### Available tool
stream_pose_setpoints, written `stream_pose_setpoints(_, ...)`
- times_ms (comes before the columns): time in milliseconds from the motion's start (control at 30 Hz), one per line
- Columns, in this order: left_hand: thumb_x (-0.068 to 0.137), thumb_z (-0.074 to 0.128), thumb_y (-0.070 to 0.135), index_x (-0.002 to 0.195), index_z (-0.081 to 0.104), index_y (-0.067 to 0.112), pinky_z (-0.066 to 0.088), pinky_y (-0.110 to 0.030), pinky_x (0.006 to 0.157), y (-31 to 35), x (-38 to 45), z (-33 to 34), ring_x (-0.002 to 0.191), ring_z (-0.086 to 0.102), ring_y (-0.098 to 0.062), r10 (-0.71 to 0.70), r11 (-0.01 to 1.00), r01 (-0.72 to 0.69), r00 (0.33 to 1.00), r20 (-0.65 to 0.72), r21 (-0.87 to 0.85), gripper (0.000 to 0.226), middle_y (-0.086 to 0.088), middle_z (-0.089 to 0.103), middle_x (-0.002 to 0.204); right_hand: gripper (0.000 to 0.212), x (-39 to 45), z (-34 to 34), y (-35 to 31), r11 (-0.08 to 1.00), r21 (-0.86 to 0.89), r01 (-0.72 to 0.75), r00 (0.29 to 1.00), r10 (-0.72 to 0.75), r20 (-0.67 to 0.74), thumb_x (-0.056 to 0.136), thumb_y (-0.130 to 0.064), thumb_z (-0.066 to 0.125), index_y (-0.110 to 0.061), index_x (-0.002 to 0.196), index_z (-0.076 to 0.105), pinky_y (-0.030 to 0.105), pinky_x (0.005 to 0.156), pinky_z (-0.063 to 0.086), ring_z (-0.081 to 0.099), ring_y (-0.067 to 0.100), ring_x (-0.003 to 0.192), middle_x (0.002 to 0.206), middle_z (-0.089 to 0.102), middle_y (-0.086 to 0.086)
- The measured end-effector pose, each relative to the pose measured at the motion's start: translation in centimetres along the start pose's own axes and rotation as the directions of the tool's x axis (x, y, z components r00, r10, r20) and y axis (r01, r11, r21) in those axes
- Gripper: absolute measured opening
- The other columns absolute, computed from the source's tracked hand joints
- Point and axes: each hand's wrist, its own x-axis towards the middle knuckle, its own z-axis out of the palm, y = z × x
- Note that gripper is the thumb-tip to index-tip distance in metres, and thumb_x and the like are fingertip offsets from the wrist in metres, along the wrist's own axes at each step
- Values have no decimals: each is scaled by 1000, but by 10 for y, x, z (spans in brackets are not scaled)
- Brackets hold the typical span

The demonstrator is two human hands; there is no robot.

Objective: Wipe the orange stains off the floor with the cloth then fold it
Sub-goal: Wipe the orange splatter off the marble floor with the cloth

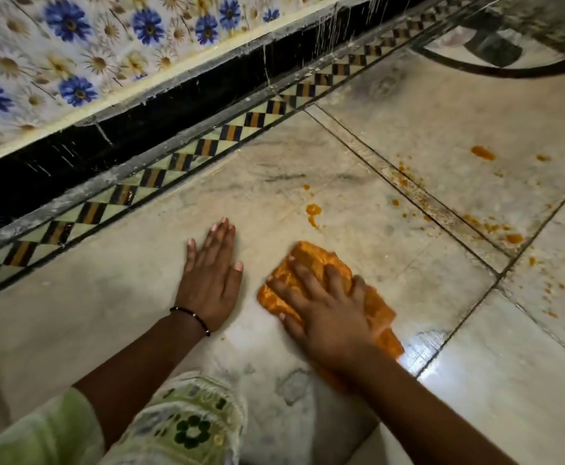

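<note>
An orange cloth (311, 260) lies bunched on the pale marble floor (391, 135), and my right hand (321, 307) presses down on it with spread fingers. My left hand (212, 273) rests flat on the floor to the cloth's left, fingers straight, a thin black bracelet on its wrist. Orange stains (313, 211) sit just beyond the cloth. A larger blob (482, 152) and a trail of specks (495, 228) run along a tile joint to the right. The floor near my right wrist shines wet.
A wall with blue and white flower tiles (73, 45) stands at the left, above a black skirting (140, 119) and a checkered border strip (207, 146). My knee in pale green patterned cloth (190, 421) is at the bottom. A dark curved inlay (509, 70) marks the far floor.
</note>
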Motion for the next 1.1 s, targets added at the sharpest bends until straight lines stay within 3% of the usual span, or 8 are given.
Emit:
stream_pose_setpoints(100, 91, 11, 45, 149, 10, 13, -9, -37, 115, 10, 12, 2, 144, 2, -12, 69, 998, -69, 998, 3, -7, 67, 5, 2, 155, 55, 11, -9, 56, 983, 78, -165, 986, 162, 41, 92, -63, 21, -55, 146, 11, 65, 106, 13, 13, 37, 141, 161, 5, -10)
stream_pose_setpoints(233, 89, 11, 49, 149, 8, 12, -11, -36, 115, 13, 26, 1, 145, 1, -14, 123, 986, -128, 991, 57, 111, 71, 2, 0, 156, 59, -30, -2, 63, 906, 121, -406, 913, 407, 24, 89, -65, 17, -55, 145, 2, 64, 106, 11, 8, 39, 141, 161, 1, -8)
stream_pose_setpoints(367, 84, 6, 50, 150, 4, 12, -11, -38, 114, 29, 39, 13, 143, -6, -12, 69, 986, -82, 993, 98, 142, 76, 1, -6, 155, 53, -15, -7, 23, 965, 68, -255, 967, 253, 40, 88, -59, 35, -49, 140, 36, 72, 86, 36, 47, 44, 122, 149, 41, -2)
stream_pose_setpoints(500, 85, 12, 50, 150, 8, 10, -14, -35, 113, 26, 38, 23, 144, -1, -16, 73, 970, -91, 994, 87, 226, 76, -5, 1, 158, 55, 46, -21, 66, 979, 116, -169, 986, 167, 26, 95, -62, 24, -54, 146, 4, 64, 107, 7, 4, 35, 143, 161, -2, -10)
stream_pose_setpoints(700, 86, 18, 54, 150, 1, 12, -18, -35, 112, 29, 43, 22, 142, -12, -10, 48, 971, -63, 997, 67, 231, 78, -3, -7, 157, 61, -2, -5, 93, 932, 77, -355, 929, 360, -78, 90, -66, 16, -54, 147, -1, 56, 105, -19, -27, 27, 141, 161, -9, -10)
stream_pose_setpoints(800, 83, 19, 51, 150, 4, 11, -14, -40, 113, 34, 57, 20, 142, -11, -10, 24, 978, -28, 999, 23, 206, 79, -3, -5, 157, 60, 12, 0, 62, 990, 11, -142, 979, 142, -147, 92, -55, 31, -35, 149, 29, 54, 111, -17, -9, 29, 147, 158, 21, -1)
stream_pose_setpoints(900, 82, 17, 50, 150, 7, 11, -11, -43, 114, 32, 69, 23, 142, -8, -12, -2, 975, -5, 999, 32, 223, 79, -5, -2, 158, 60, 73, -15, 57, 994, -93, 56, 982, -71, -175, 96, -49, 26, -27, 151, 22, 52, 111, -19, -10, 27, 147, 160, 14, 0)
stream_pose_setpoints(1100, 85, 25, 47, 150, 11, 8, -5, -42, 116, 31, 70, 27, 144, 0, -17, 6, 972, -21, 998, 65, 235, 77, -8, 5, 158, 62, 83, -17, 110, 994, 33, -105, 985, 108, -133, 94, -56, 19, -35, 152, 13, 48, 114, -12, -2, 26, 147, 160, 14, -3)
